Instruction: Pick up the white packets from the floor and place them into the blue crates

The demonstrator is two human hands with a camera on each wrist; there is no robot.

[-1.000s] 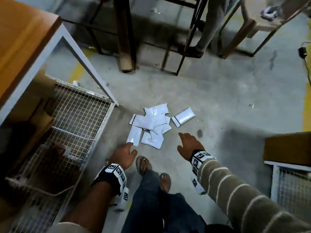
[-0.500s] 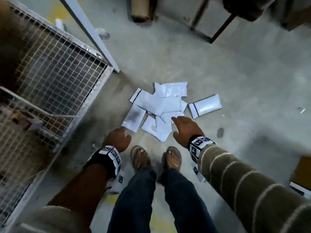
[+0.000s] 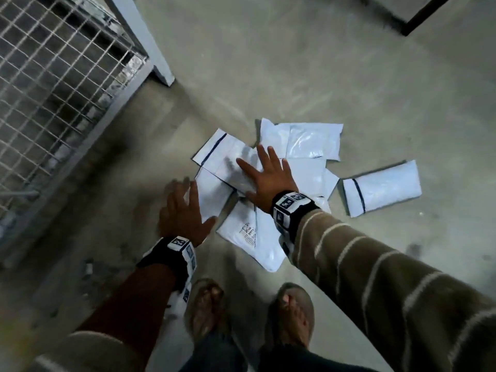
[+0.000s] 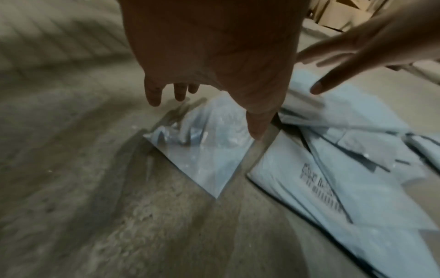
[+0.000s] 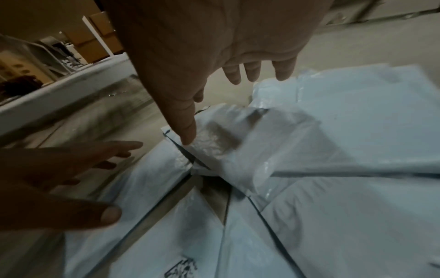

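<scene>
- Both hands have dropped lower since a moment ago: the right hand [image 3: 271, 178] now spreads over the middle of the packets [image 3: 300, 167], where before it only reached their near edge, and the left hand [image 3: 182, 213] has come up to the pile's left side.
- Right hand: fingers straight and splayed, palm down, holding nothing. From the right wrist view its fingers [image 5: 188, 131] hang just above a crinkled packet; whether they touch it I cannot tell.
- Left hand: fingers apart and loose, gripping nothing, over the edge of the left packet [image 4: 209, 146]. It is blurred, so contact is unclear.
- Packets lie in an overlapping heap on the floor [image 3: 295, 63], just ahead of the person's sandalled feet [image 3: 206, 307].
- One packet [image 3: 381, 191] sits by itself, to the right of the heap.
- Nearest packet [image 3: 252, 237] carries a dark printed block with barcode-like bars; the writing is too blurred to read.
- Packets are flat, glossy white plastic pouches, rectangular, some with a dark stripe near one end.
- Floor is rough grey concrete.
- Wire mesh panel [image 3: 53, 89] in a pale metal frame stands at the left.
</scene>
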